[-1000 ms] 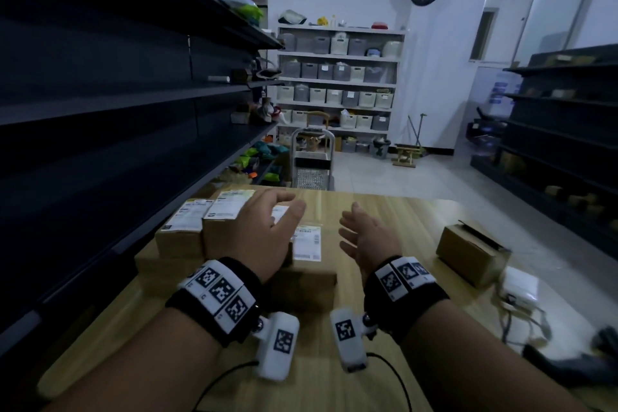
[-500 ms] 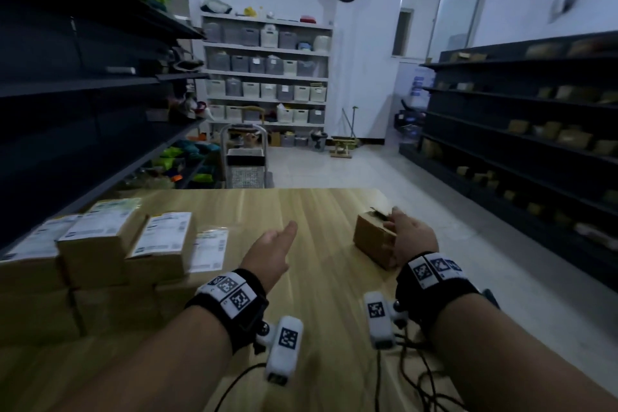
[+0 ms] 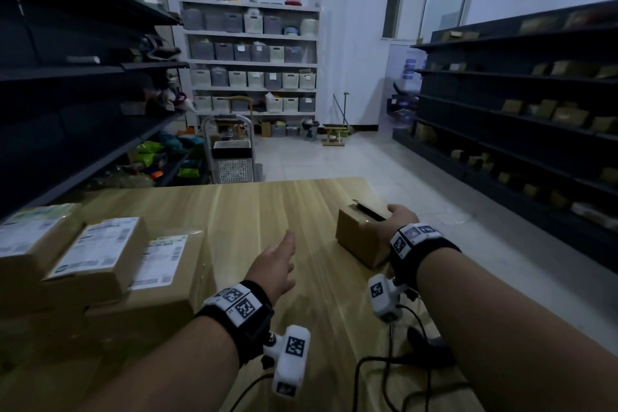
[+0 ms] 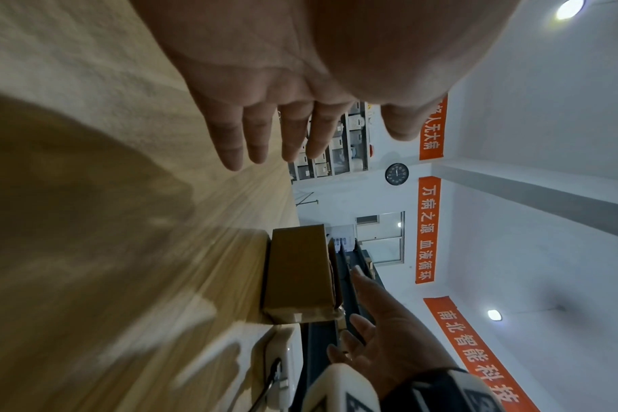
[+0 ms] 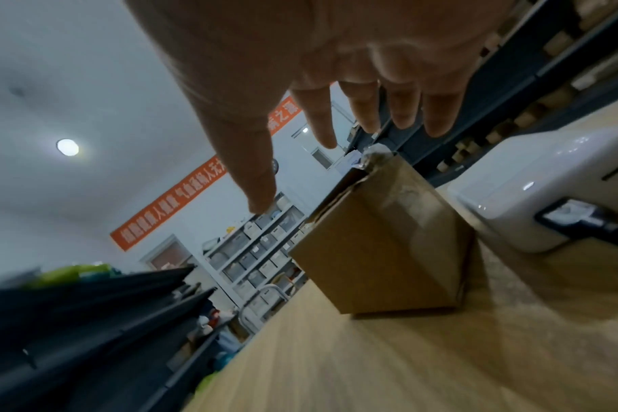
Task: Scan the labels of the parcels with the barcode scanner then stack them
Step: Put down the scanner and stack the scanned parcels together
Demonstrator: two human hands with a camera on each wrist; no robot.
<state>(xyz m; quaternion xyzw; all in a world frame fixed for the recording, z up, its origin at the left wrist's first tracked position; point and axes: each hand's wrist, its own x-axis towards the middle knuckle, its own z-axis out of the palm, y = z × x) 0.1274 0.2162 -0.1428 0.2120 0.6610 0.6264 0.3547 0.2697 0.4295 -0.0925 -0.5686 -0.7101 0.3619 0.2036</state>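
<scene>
A small unlabelled brown parcel (image 3: 359, 241) stands on the wooden table (image 3: 267, 204) at the right; its top flap looks slit open. My right hand (image 3: 403, 216) reaches over its far right top corner with fingers straight and spread. In the right wrist view the right hand (image 5: 335, 55) hovers just above the parcel (image 5: 381, 251); I cannot tell whether it touches. My left hand (image 3: 277, 261) floats open above the table's middle and holds nothing. Labelled parcels (image 3: 97, 251) are stacked at the left. No barcode scanner is clearly visible.
A white device (image 5: 547, 189) with a plugged cable sits right of the small parcel. Black cables (image 3: 394, 361) and a dark object lie near the front right edge. Dark shelving lines both sides, and a trolley (image 3: 230, 150) stands beyond the table.
My left hand came off the labelled parcels and now hovers open over the table. My right hand swung right to the small parcel. My head turned right.
</scene>
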